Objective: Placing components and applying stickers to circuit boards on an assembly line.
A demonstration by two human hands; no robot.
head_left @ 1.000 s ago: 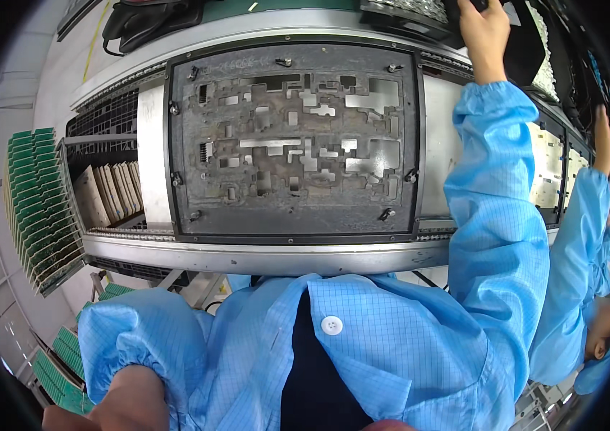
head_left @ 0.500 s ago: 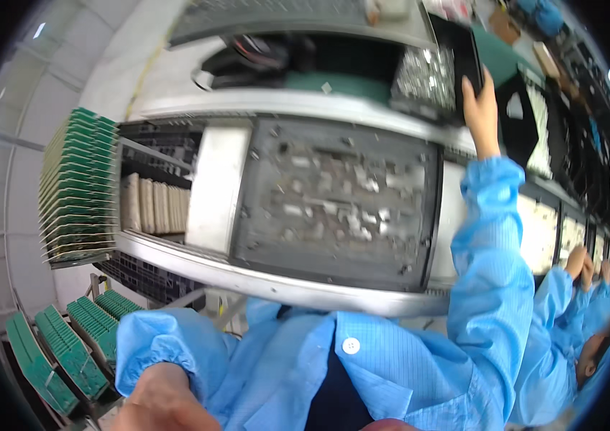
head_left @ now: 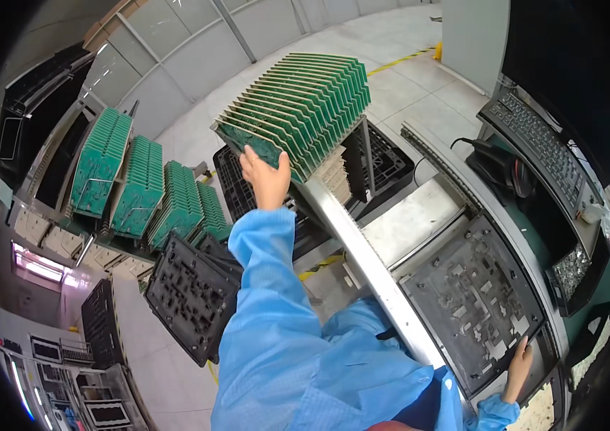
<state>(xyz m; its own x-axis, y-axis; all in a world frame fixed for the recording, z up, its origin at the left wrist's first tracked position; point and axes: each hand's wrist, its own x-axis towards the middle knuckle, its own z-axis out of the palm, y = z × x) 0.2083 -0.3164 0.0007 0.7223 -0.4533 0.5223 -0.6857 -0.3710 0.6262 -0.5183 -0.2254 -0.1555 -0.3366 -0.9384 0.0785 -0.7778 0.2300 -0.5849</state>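
Observation:
My left hand [head_left: 265, 179] reaches up and to the left, its fingers closed on the front green circuit board [head_left: 241, 138] of a slanted rack of several boards [head_left: 312, 93]. My blue sleeve [head_left: 269, 323] fills the lower middle. At the lower right, my right hand [head_left: 517, 368] lies with fingers stretched on the corner of a grey metal fixture pallet [head_left: 466, 302] that has many cut-outs. It grips nothing.
More racks of green boards [head_left: 139, 187] stand at the left, with black slotted trays [head_left: 190, 294] below them. A metal rail [head_left: 369, 266] runs along the bench edge. A keyboard [head_left: 542, 151] and a black cabled device [head_left: 499, 169] sit at the right.
The view has swung to the left. My left hand has come up from the lower edge to the board rack. My right hand stays by the fixture pallet's corner.

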